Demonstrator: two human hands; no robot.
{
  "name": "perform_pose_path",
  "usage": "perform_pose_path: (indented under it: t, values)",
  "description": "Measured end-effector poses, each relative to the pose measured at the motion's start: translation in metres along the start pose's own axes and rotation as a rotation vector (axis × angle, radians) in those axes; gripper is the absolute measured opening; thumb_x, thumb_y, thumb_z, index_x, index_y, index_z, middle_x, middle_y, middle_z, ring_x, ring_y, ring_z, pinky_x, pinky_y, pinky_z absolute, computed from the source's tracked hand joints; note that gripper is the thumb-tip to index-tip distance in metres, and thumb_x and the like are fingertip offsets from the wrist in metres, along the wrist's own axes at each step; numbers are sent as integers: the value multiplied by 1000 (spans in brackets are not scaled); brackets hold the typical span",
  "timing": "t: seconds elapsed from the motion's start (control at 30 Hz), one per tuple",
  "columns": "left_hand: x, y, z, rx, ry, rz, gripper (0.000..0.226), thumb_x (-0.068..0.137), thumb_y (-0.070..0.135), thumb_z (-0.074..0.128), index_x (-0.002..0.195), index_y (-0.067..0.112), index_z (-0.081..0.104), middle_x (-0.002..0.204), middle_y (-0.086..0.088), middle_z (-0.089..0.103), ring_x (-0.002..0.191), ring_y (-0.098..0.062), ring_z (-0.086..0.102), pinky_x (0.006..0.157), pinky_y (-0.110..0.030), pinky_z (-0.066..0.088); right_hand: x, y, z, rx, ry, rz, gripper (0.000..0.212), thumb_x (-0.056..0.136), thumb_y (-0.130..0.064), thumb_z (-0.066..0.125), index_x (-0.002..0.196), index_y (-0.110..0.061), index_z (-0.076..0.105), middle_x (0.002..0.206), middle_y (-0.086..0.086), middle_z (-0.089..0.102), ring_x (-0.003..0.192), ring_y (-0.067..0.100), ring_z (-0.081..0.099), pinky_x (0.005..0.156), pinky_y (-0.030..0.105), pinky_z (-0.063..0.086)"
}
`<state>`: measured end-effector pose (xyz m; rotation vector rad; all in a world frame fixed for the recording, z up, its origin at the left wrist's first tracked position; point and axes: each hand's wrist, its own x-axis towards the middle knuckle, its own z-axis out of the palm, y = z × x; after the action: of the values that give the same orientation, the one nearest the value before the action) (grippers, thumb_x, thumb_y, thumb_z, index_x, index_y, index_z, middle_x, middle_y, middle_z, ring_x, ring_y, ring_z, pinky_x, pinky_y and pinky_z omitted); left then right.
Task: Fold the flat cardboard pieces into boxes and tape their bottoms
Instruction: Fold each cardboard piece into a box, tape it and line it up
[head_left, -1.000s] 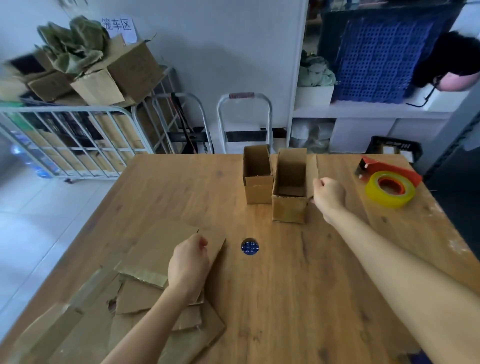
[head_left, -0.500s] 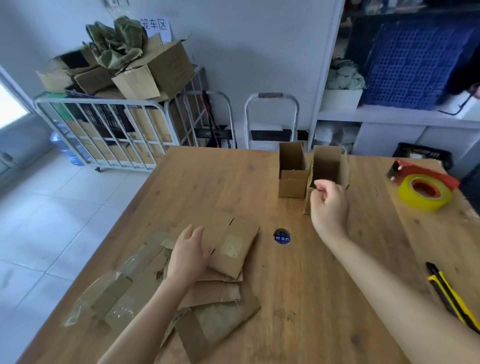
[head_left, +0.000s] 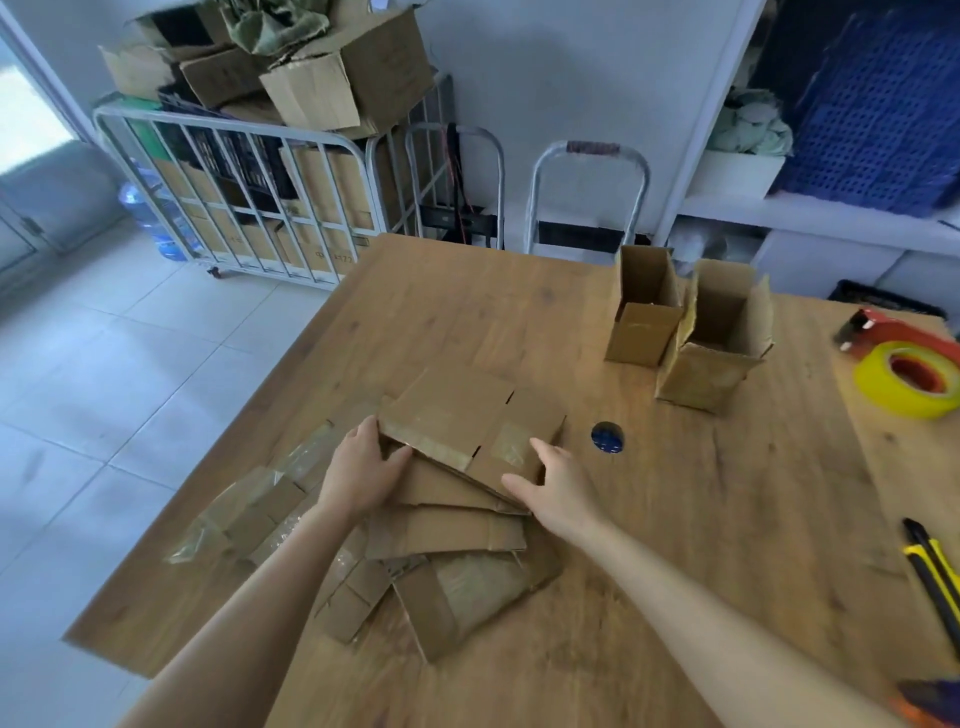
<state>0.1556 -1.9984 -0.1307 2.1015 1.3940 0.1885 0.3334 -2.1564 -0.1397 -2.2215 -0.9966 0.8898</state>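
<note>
On the table (head_left: 675, 530), left hand (head_left: 358, 475) pinches the top cardboard piece (head_left: 457, 410); right hand (head_left: 558, 486) touches it, relaxed.

Matt brown cardboard pieces (head_left: 457, 415), grained wooden table (head_left: 675, 519)

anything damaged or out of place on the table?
Nothing spilled. The flat cardboard pile is fanned out untidily. Its pieces look worn, with ragged edges and old tape patches, including the top flat piece. The nearer folded box sits skewed beside the upright farther box, its flaps splayed.
</note>
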Motion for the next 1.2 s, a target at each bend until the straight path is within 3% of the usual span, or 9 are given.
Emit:
perform_pose_path:
  t: [0.1, 0.27, 0.43, 0.53, 0.7, 0.8, 0.9, 1.03, 1.2]
  values:
    - [-7, 6, -2, -71, 73, 40, 27, 86, 29, 62, 110, 18, 54, 105, -1, 60, 103, -23, 55, 76, -31, 40, -4, -3, 9, 7, -5, 34, 83, 86, -50, 65, 152, -15, 28, 157, 9, 26, 145, 22, 24, 116, 36, 25]
    - [-27, 20, -12, -187, 170, 117, 54, 87, 25, 64, 136, 10, 49, 132, -3, 57, 125, -20, 51, 102, -35, 42, -24, -12, -4, 42, 123, 30, 65, 86, -36, 70, 142, -11, 47, 146, 5, 47, 133, 19, 45, 106, 27, 35]
    - [-49, 43, -24, -419, 216, 154, 42, 87, 26, 67, 125, 13, 55, 121, 2, 63, 115, -12, 57, 91, -26, 45, -71, -25, -39, 211, 256, 64, 48, 87, -34, 70, 129, -13, 61, 128, -2, 61, 118, 13, 55, 90, 19, 38]
    - [-68, 64, -20, -581, 203, 175, 34, 86, 30, 70, 114, 20, 54, 113, 8, 62, 110, -9, 58, 88, -27, 47, -103, -22, -59, 319, 279, 105, 35, 83, -34, 73, 113, -16, 70, 105, -8, 67, 98, 7, 60, 76, 18, 44]
    - [-99, 102, 6, -644, 94, 224, 42, 85, 34, 71, 118, 18, 50, 115, 4, 59, 111, -13, 55, 91, -33, 48, -157, 2, -82, 367, 382, 186, 22, 85, -42, 70, 90, -21, 72, 81, -6, 68, 82, 12, 63, 65, 23, 44]
    - [-120, 128, 18, -678, -3, 265, 47, 87, 27, 69, 127, 15, 46, 119, 6, 55, 114, -12, 52, 94, -31, 46, -186, 24, -89, 396, 456, 260, 37, 86, -52, 64, 79, -17, 73, 73, 2, 70, 71, 20, 68, 65, 28, 48]
    - [-139, 148, 26, -688, -117, 309, 52, 89, 14, 67, 134, 13, 42, 124, 5, 52, 121, -13, 49, 103, -34, 44, -204, 43, -94, 349, 525, 300, 45, 90, -48, 59, 74, -7, 69, 71, 11, 71, 67, 27, 71, 63, 32, 51]
    - [-153, 161, 38, -609, -281, 363, 56, 88, 2, 60, 138, 13, 39, 136, -3, 52, 129, -20, 47, 103, -35, 42, -218, 56, -105, 365, 576, 323, 44, 98, -39, 49, 65, -10, 51, 62, 8, 52, 57, 29, 70, 52, 35, 52]
    - [-160, 170, 49, -512, -360, 401, 43, 85, 0, 60, 122, 17, 47, 118, 4, 61, 116, -14, 55, 86, -22, 46, -222, 75, -123, 348, 546, 324, 39, 101, -36, 39, 75, -9, 50, 70, 15, 49, 53, 27, 70, 67, 52, 56]
